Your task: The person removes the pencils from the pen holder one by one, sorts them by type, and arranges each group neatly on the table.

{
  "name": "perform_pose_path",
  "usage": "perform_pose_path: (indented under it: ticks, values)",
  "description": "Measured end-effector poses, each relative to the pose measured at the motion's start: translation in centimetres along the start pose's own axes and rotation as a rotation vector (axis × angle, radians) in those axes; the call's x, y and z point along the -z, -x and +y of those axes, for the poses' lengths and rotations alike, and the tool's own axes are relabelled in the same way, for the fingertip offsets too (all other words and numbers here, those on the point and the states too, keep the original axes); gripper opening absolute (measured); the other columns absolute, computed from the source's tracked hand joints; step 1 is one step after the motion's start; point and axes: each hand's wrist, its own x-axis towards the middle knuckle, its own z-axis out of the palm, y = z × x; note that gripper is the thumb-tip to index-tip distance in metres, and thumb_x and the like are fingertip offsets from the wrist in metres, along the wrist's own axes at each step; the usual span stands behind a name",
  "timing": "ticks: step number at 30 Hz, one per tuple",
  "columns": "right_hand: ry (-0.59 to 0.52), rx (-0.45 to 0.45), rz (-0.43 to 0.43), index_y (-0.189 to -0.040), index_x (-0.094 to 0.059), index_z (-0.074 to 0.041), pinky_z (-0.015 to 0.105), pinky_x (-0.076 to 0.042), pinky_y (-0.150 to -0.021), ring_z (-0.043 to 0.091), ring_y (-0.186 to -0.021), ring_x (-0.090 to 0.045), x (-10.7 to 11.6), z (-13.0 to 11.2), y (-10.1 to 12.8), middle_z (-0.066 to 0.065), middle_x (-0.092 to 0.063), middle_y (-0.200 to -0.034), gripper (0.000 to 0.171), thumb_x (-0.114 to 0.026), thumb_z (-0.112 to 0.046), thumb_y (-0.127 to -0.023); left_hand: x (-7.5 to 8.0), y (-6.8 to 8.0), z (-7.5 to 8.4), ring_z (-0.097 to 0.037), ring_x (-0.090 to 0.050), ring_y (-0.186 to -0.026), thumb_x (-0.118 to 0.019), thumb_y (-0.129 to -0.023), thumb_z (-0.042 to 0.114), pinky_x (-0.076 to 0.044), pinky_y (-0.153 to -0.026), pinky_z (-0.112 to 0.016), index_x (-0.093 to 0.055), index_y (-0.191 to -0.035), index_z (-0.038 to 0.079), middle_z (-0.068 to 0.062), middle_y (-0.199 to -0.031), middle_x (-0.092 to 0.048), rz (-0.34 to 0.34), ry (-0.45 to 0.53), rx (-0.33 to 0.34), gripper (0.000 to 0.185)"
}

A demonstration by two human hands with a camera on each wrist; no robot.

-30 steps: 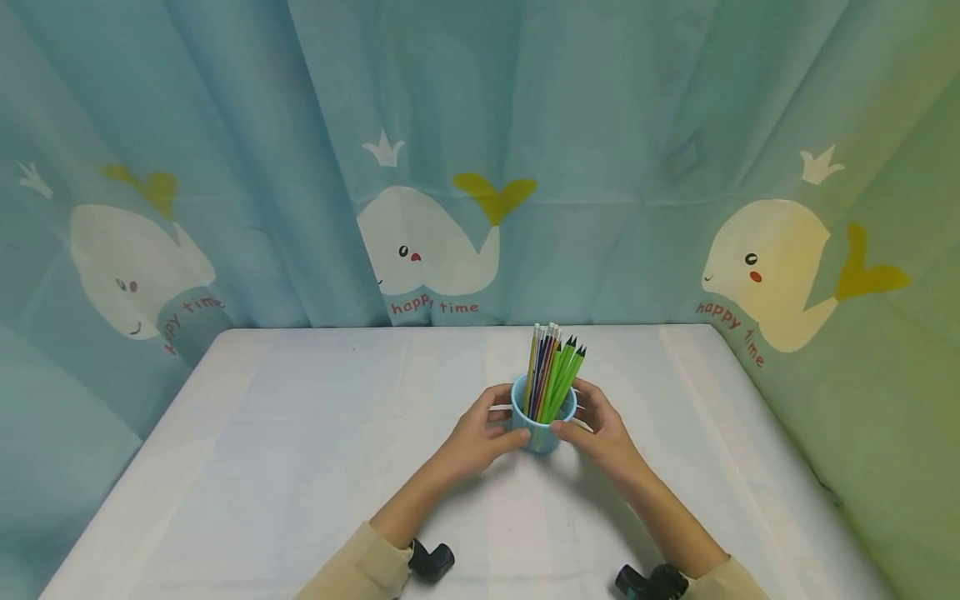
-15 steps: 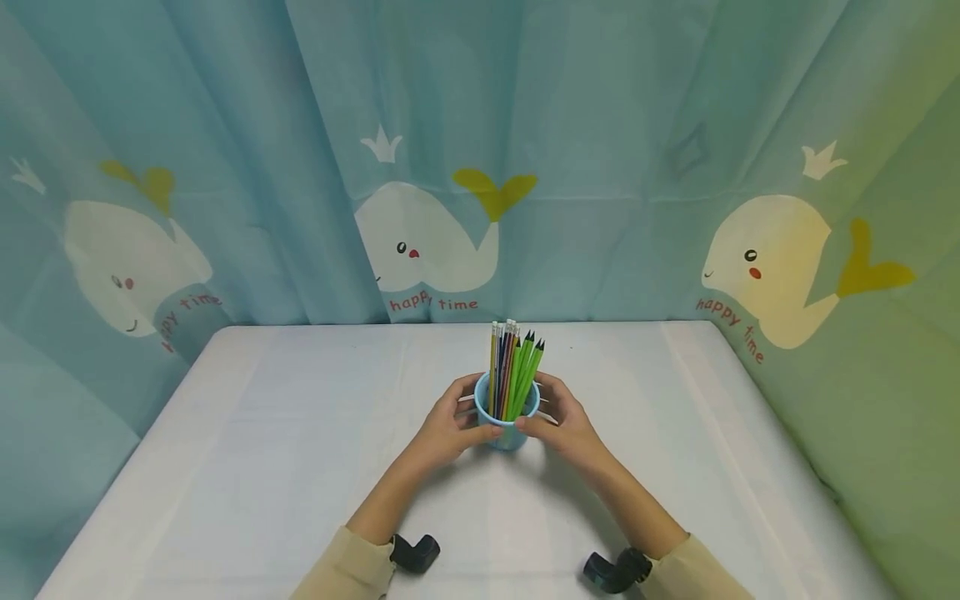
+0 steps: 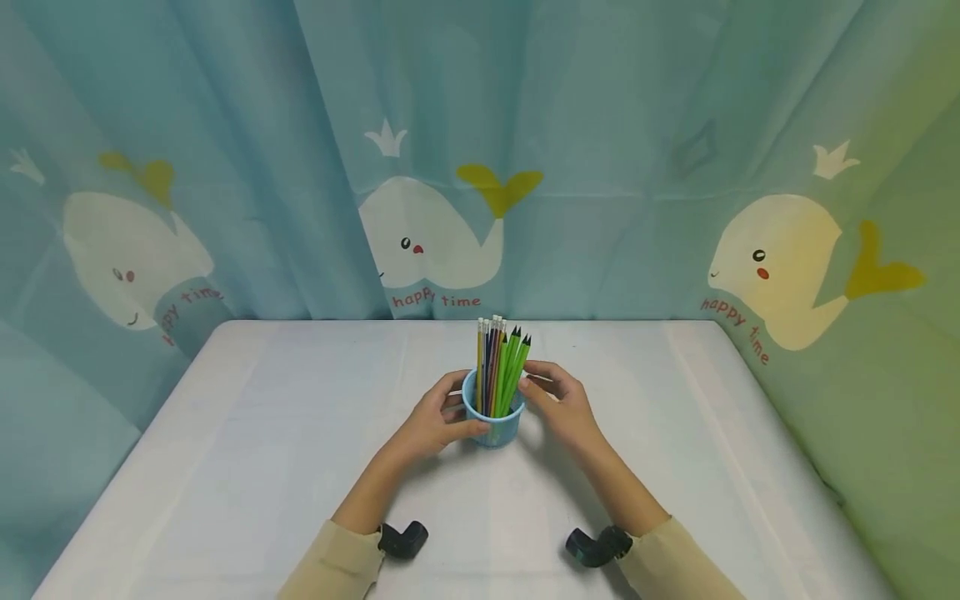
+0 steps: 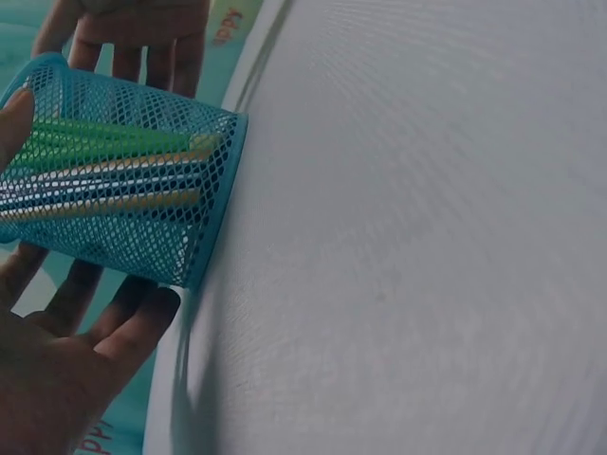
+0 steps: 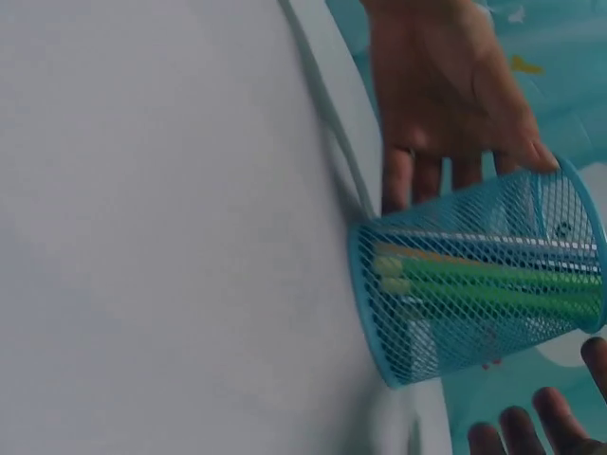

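Observation:
A light blue mesh pencil cup [image 3: 498,435] stands upright on the white table [image 3: 300,467]. Slim pencils [image 3: 491,367] with white ends up and green pencils [image 3: 513,375] with black tips up fill it. My left hand [image 3: 431,427] holds the cup from the left, thumb at the front of the rim and fingers round the far side. On the right, my right hand [image 3: 568,408] is beside the cup with its fingers loosely spread. The right wrist view has a gap between the right fingertips [image 5: 517,427] and the cup's mesh [image 5: 474,351].
Behind the table hangs a blue-green curtain [image 3: 600,100] printed with whales. Both wrists carry a black camera mount, the left one [image 3: 403,540] and the right one [image 3: 598,547], under beige sleeves. The table's far edge lies a short way behind the cup.
The cup has moved left across the table with both hands. My right hand has since come off it, its thumb lifting from the front rim, while the left hand keeps its grip.

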Motion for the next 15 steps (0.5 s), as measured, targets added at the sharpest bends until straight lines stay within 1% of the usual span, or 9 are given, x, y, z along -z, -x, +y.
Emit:
perform_pose_path:
  ticks: [3,5,6,9,13,15]
  values:
    - [0.055,0.017,0.116,-0.108,-0.069,-0.002,0.050,-0.050,-0.101,0.029,-0.118,-0.061,-0.2,-0.1,-0.7,0.011,-0.065,-0.129,0.027,-0.072,-0.024,-0.093,0.1,0.0,-0.1,-0.038,-0.049,-0.135,-0.080,-0.083,0.007,-0.047,-0.107,-0.046,-0.037,-0.148,0.008,-0.019,-0.147,-0.043,0.006,-0.005,-0.004,0.078]
    - [0.077,0.021,0.165,-0.099,-0.069,-0.001,0.050,-0.052,-0.098,0.027,-0.116,-0.063,-0.3,-0.1,-0.9,0.010,-0.066,-0.128,0.024,-0.074,-0.023,-0.091,-0.1,0.0,-0.2,-0.038,-0.049,-0.135,-0.080,-0.083,0.007,-0.047,-0.107,-0.045,-0.037,-0.148,0.007,-0.018,-0.147,-0.044,0.003,-0.007,-0.001,0.078]
    - [0.087,0.027,0.183,-0.096,-0.069,0.000,0.049,-0.053,-0.097,0.027,-0.115,-0.063,-0.4,-0.1,-1.0,0.011,-0.066,-0.127,0.023,-0.074,-0.022,-0.091,-0.1,-0.1,-0.2,-0.038,-0.049,-0.134,-0.080,-0.083,0.007,-0.047,-0.107,-0.045,-0.037,-0.148,0.007,-0.018,-0.146,-0.044,0.003,-0.006,-0.002,0.078]
    - [0.087,0.058,0.223,-0.094,-0.069,0.002,0.050,-0.055,-0.095,0.030,-0.114,-0.064,-0.8,-0.4,-1.1,0.015,-0.066,-0.126,0.020,-0.075,-0.016,-0.090,-0.2,-0.1,-0.3,-0.038,-0.050,-0.134,-0.080,-0.083,0.009,-0.047,-0.107,-0.045,-0.038,-0.148,0.007,-0.017,-0.146,-0.045,0.007,-0.011,0.001,0.078]
    - [0.082,0.099,0.223,-0.095,-0.068,0.006,0.049,-0.056,-0.093,0.035,-0.113,-0.064,-1.2,-1.8,-0.9,0.020,-0.065,-0.123,0.017,-0.074,-0.008,-0.089,-0.1,-0.1,-0.4,-0.038,-0.049,-0.134,-0.080,-0.083,0.009,-0.047,-0.107,-0.046,-0.038,-0.148,0.008,-0.017,-0.146,-0.045,0.019,-0.009,-0.002,0.078]
    - [0.082,0.103,0.217,-0.095,-0.067,0.006,0.044,-0.057,-0.091,0.033,-0.111,-0.065,-1.3,-2.4,-0.9,0.020,-0.065,-0.122,0.016,-0.073,-0.007,-0.089,0.0,-0.1,-0.4,-0.038,-0.049,-0.135,-0.080,-0.083,0.008,-0.047,-0.107,-0.046,-0.038,-0.148,0.009,-0.017,-0.147,-0.045,0.022,-0.010,-0.003,0.078]
